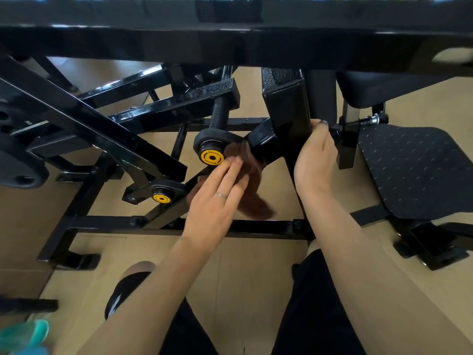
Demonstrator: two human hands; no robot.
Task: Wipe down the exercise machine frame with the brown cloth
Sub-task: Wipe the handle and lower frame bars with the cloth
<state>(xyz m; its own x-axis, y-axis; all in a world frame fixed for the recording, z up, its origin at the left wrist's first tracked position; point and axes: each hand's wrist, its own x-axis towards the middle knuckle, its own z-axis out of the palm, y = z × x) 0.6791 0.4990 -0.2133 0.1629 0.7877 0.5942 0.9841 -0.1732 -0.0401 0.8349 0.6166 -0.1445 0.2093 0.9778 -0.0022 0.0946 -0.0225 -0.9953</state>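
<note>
The left hand (217, 198) lies with fingers straight, pressing the crumpled brown cloth (245, 180) against a slanted bar of the black steel exercise machine frame (143, 152), just beside a yellow-capped pivot (212, 157). Further right, the right hand (313, 155) curls its grip round the frame's upright black post (289, 111).

A light tan wooden floor (256, 272) fills the near ground, with a blurred teal and blue object (24, 336) at the near left corner.
</note>
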